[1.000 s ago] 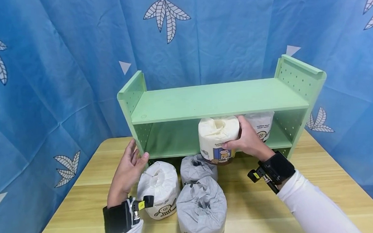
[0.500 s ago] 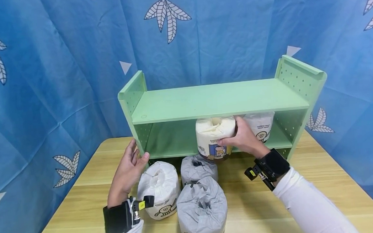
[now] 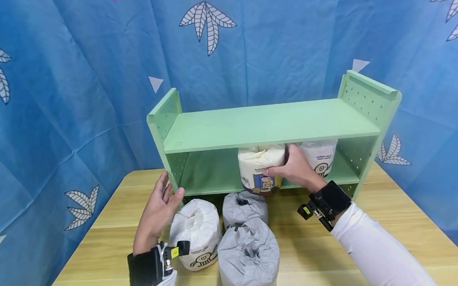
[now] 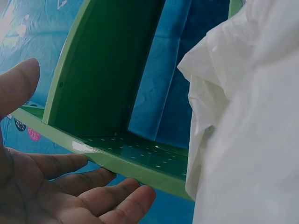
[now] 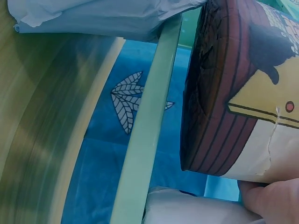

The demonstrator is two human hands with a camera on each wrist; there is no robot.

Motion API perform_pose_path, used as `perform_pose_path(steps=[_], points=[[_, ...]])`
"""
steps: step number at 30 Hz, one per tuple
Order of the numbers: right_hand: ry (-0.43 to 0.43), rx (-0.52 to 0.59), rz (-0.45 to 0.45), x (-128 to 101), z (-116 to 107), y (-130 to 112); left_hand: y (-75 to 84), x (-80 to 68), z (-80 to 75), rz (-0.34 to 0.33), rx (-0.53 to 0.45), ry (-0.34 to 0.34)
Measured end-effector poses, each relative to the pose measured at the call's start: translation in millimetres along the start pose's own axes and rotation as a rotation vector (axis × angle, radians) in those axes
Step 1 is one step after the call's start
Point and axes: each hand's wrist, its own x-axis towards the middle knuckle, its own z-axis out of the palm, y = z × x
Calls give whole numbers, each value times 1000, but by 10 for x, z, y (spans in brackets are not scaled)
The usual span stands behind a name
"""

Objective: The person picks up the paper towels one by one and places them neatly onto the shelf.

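Note:
My right hand (image 3: 296, 169) grips a cream toilet roll (image 3: 259, 158) with a cartoon print, thumb on its front and fingers around its right side. The roll stands at the front of the lower compartment of a green shelf (image 3: 271, 122), its top partly behind the upper board's edge. In the right wrist view its dark red base (image 5: 212, 107) hangs beside the green board edge (image 5: 149, 126), with a gap between. My left hand (image 3: 160, 213) holds nothing, its fingers extended against the shelf's left side panel (image 4: 126, 163).
A wrapped white toilet roll (image 3: 321, 155) stands inside the compartment on the right. On the wooden table (image 3: 102, 255) before the shelf are another white roll (image 3: 195, 232) and two grey rolls, one nearer (image 3: 249, 260) and one behind (image 3: 244, 207). A blue patterned curtain (image 3: 282, 48) hangs behind.
My right hand has carried the cream roll a little left and deeper into the compartment, so the upper board hides more of its top. My left hand keeps its place at the side panel.

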Motion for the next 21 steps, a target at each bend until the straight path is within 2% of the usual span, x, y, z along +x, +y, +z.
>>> perform_pose_path(steps=[12, 16, 21], points=[[47, -221, 79, 64, 10, -10, -10, 9, -1, 5, 13, 9], [60, -226, 80, 93, 27, 0, -8, 5, -1, 3, 23, 8], [70, -175, 79, 126, 41, 30, 2, 0, 2, -1, 28, 4]])
